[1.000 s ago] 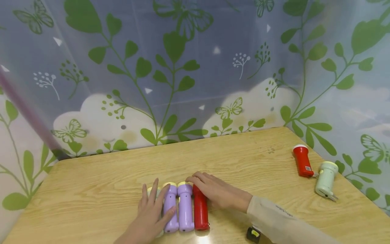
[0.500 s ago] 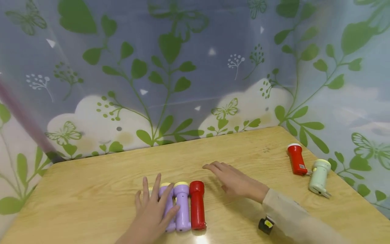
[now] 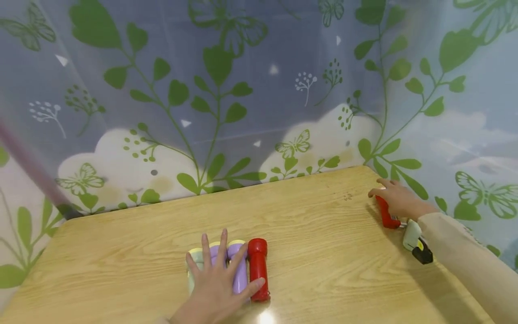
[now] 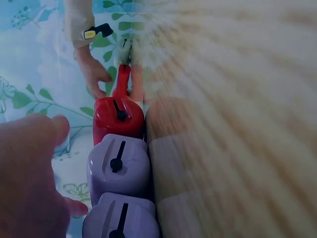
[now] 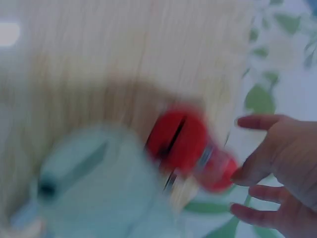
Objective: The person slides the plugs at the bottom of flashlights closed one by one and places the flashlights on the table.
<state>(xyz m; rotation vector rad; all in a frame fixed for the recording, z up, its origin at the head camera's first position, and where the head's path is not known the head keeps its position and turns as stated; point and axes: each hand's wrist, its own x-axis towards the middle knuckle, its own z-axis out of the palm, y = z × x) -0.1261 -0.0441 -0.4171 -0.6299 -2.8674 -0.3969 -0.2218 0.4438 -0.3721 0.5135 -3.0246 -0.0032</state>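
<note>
A row of flashlights lies side by side at the front of the table: a mint green flashlight (image 3: 195,257), two purple flashlights (image 3: 240,276) and a red flashlight (image 3: 258,270). My left hand (image 3: 214,288) is spread across this row, its thumb over the red one. In the left wrist view, the ends of the purple (image 4: 119,166) and red flashlights (image 4: 119,119) show black sliders in slots. At the far right, my right hand (image 3: 400,200) is over a second red flashlight (image 3: 387,218), covering part of it. Its fingers appear spread beside that flashlight (image 5: 181,131) in the right wrist view.
Another mint green flashlight (image 3: 411,234) lies near the table's right edge, partly behind the black wrist camera (image 3: 422,252). Metal plug prongs show between it and the red one. A leaf-patterned curtain (image 3: 226,90) hangs behind the wooden table (image 3: 315,234).
My right hand has left the red flashlight in the row and moved right to the far red one. My left hand has stayed over the row, spreading wider with its thumb shifting onto the red flashlight.
</note>
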